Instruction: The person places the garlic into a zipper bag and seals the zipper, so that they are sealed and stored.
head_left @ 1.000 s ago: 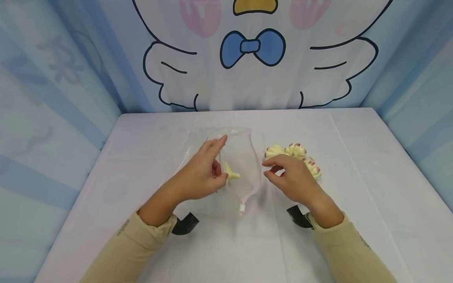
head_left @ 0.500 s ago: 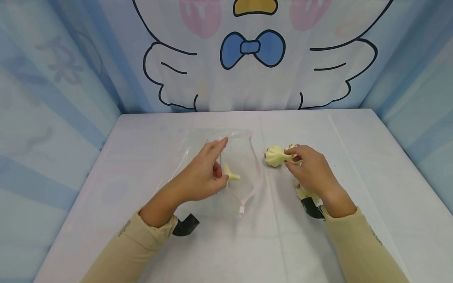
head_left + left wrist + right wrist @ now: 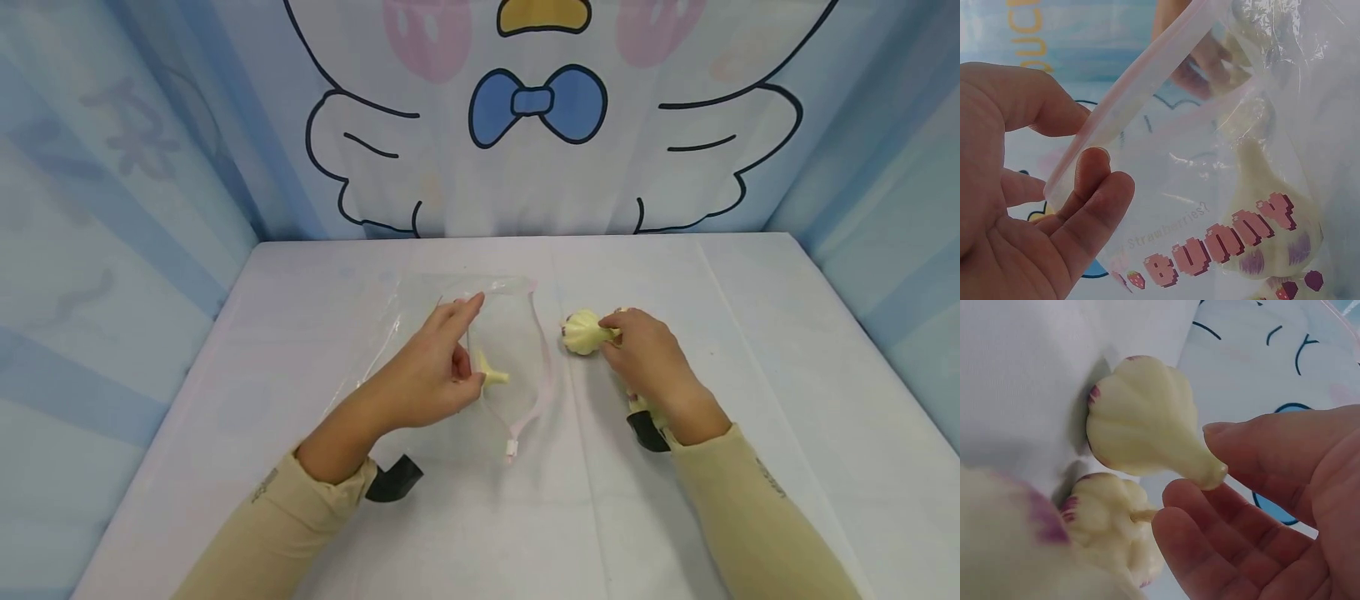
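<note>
My left hand (image 3: 423,371) grips the rim of a clear zip bag (image 3: 517,333) with a pink edge and a white slider. In the left wrist view, fingers sit on both sides of that rim, and a garlic bulb (image 3: 1272,231) shows through the plastic behind the printed word BUNNY. To the right, my right hand (image 3: 648,358) pinches the stem of a pale garlic bulb (image 3: 1144,415) with purple marks. Its thumb and fingers lie on either side of the stem, and the bulb rests on the table. More garlic (image 3: 1107,519) lies close by, mostly hidden by the hand from above.
A white cloth covers the table (image 3: 787,375). Behind it hangs a printed curtain (image 3: 532,183) with a blue bow, and blue curtains (image 3: 112,208) close off both sides. Another garlic bulb (image 3: 1010,544) looms near the right wrist camera.
My right hand has moved rightward from beside the bag to the garlic, and its fingers have closed on a stem. The left hand stays at the bag.
</note>
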A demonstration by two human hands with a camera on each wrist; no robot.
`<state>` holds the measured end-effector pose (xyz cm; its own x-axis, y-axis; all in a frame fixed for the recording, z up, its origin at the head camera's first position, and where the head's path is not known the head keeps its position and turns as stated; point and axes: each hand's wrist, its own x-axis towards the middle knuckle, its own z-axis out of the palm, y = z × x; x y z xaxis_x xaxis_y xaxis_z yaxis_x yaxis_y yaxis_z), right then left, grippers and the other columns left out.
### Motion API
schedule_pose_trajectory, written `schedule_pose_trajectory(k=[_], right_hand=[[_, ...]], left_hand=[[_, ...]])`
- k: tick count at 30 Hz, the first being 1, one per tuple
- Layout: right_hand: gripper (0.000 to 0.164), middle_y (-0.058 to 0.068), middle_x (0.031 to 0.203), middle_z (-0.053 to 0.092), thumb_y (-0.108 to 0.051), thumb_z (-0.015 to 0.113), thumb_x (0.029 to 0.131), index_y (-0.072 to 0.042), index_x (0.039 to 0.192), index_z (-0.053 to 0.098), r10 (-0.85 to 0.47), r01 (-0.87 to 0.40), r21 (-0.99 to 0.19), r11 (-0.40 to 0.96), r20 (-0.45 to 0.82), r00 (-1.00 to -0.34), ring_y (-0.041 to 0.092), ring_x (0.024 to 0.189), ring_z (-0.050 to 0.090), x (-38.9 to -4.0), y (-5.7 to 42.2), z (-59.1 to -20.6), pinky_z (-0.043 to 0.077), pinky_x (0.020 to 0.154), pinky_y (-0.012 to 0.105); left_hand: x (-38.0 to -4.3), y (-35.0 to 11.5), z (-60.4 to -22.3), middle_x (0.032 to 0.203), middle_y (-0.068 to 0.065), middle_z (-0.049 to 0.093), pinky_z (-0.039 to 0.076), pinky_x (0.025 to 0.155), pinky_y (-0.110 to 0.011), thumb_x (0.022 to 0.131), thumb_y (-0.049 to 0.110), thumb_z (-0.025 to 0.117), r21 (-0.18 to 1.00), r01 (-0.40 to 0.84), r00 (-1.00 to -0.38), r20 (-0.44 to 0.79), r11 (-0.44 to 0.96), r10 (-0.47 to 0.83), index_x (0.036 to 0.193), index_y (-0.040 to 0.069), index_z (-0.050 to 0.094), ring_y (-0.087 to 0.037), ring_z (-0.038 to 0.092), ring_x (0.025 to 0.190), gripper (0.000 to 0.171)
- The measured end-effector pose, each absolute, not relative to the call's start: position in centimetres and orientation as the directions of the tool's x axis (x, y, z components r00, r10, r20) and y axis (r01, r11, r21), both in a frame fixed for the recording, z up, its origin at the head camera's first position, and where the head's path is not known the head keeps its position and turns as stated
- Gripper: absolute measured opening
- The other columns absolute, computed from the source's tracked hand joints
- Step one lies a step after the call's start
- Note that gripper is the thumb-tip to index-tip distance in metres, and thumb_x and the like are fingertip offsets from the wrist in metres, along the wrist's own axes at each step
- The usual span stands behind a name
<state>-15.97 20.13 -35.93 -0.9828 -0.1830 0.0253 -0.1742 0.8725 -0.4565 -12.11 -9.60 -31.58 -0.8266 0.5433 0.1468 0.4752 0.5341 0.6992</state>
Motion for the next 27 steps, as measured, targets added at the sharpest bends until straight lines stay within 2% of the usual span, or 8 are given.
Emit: schedule_pose_trajectory(k=[6,10,14,20,27], right_hand=[[0.028,0.029,0.116,0.065,0.001,0.057,0.092,0.012,0.116,0.067,-0.192,-0.206,-0.448,0.87,0.077,-0.978,0.044,0.117,0.056,-16.1,19.9,-36.3,0.046,0.097,0.055],[0.028,0.026,0.111,0.065,0.0,0.055,0.093,0.01,0.116,0.067,-0.168,-0.185,-0.468,0.864,0.079,-0.983,0.039,0.103,0.061,-15.7,19.7,-35.9,0.049,0.091,0.053],[0.028,0.024,0.112,0.064,-0.003,0.054,0.094,0.008,0.116,0.067,-0.17,-0.195,-0.487,0.851,0.097,-0.981,0.036,0.097,0.062,-15.1,19.6,-35.1,0.051,0.086,0.051],[0.024,0.022,0.109,0.067,-0.001,0.055,0.09,0.006,0.108,0.07,-0.211,-0.297,-0.5,0.813,0.222,-0.952,0.034,0.091,0.066,-13.9,20.0,-34.0,0.053,0.08,0.05],[0.015,0.016,0.098,0.067,0.004,0.063,0.084,0.004,0.098,0.07,-0.254,-0.428,-0.447,0.785,0.398,-0.881,0.027,0.079,0.067,-12.1,20.4,-32.9,0.057,0.073,0.046]], left_hand=[[-12.1,-9.6,-31.6,0.149,-0.025,0.03,0.052,0.069,-0.024,0.084,0.001,0.068,0.698,0.479,-0.825,0.15,0.532,0.545,0.156,-0.004,0.023,-0.008,0.057,0.076,0.085],[-12.2,-9.6,-31.6,0.15,-0.024,0.03,0.052,0.07,-0.024,0.084,0.002,0.068,0.693,0.481,-0.825,0.149,0.538,0.546,0.156,-0.004,0.023,-0.009,0.057,0.076,0.085],[-12.2,-9.7,-31.6,0.15,-0.025,0.029,0.053,0.07,-0.024,0.084,0.002,0.069,0.693,0.477,-0.827,0.144,0.541,0.544,0.156,-0.004,0.022,-0.009,0.057,0.076,0.086],[-12.3,-9.7,-31.6,0.151,-0.024,0.029,0.053,0.069,-0.024,0.085,0.002,0.069,0.696,0.475,-0.827,0.144,0.539,0.543,0.156,-0.003,0.022,-0.009,0.057,0.076,0.086],[-12.4,-9.7,-31.5,0.15,-0.023,0.03,0.053,0.069,-0.024,0.085,0.002,0.069,0.694,0.473,-0.83,0.144,0.543,0.539,0.157,-0.003,0.022,-0.01,0.057,0.076,0.086]])
